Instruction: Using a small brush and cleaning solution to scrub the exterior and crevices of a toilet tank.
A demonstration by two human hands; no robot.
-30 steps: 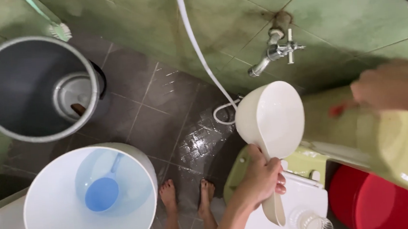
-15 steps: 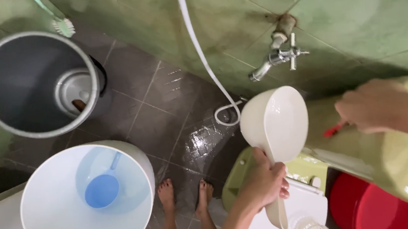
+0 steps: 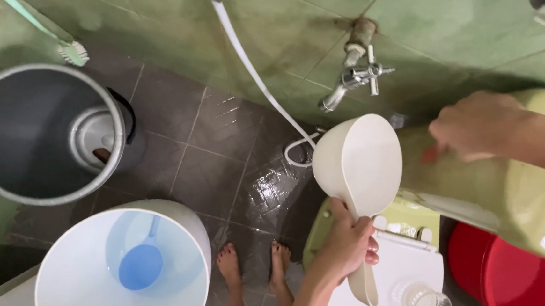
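Observation:
My left hand (image 3: 346,247) grips the handle of a white plastic dipper (image 3: 357,163) and holds it upright, its bowl facing me, over the wet dark floor tiles. My right hand (image 3: 478,126) reaches in from the right. Its fingers pinch a small red object (image 3: 429,155) against the raised pale green toilet lid (image 3: 532,205). What the red object is, I cannot tell. The dipper's bowl sits just left of that hand, apart from it.
A white bucket (image 3: 57,270) with water and a blue dipper (image 3: 138,268) stands at the lower left, a grey bin (image 3: 22,135) behind it. A wall tap (image 3: 350,80) and white hose (image 3: 254,71) hang above. A red basin (image 3: 505,277) lies at the lower right, my bare feet (image 3: 229,264) below centre.
My right hand has slid left and down along the green lid with the red object. The dipper in my left hand has stayed almost still.

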